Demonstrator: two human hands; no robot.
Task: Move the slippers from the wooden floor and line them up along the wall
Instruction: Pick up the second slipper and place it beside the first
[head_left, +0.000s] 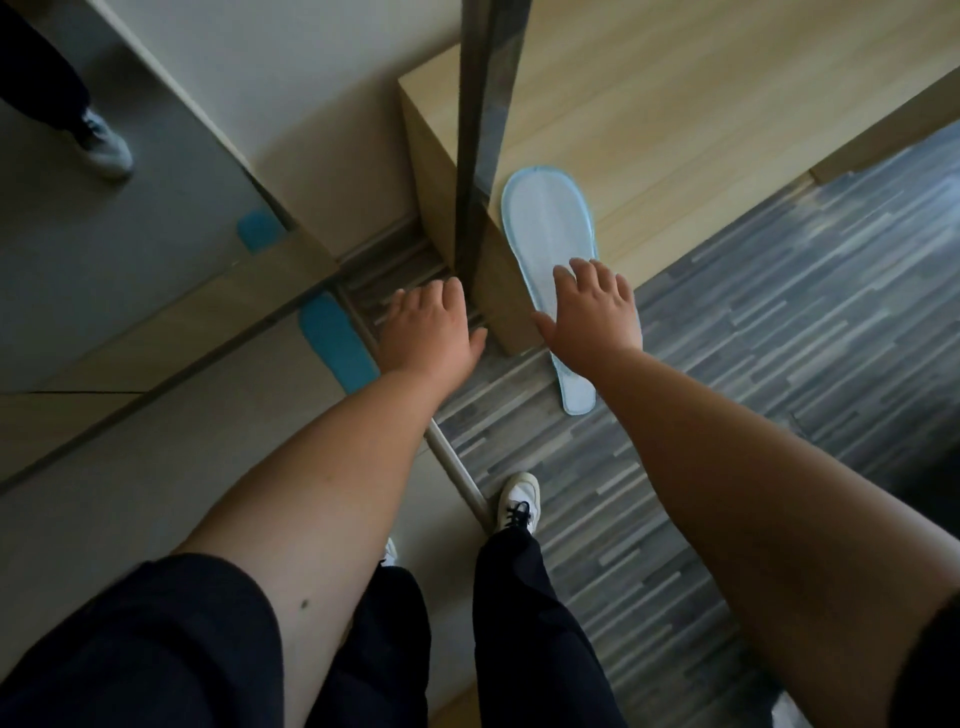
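A white slipper (548, 223) with pale blue trim lies sole-up against the light wood surface (701, 114), its near end reaching onto the grey plank floor (779, 338). My right hand (592, 306) lies flat over the slipper's middle with fingers spread, not curled around it. My left hand (428, 327) hovers with fingers apart, holding nothing, to the left of the wooden corner and over the floor track. No second slipper shows directly.
A dark metal post (483, 130) runs up the wooden corner between my hands. Reflective panels (130, 260) on the left show blue slipper-shaped patches (337, 343) and a person's leg. My white shoe (517, 501) stands on the grey floor.
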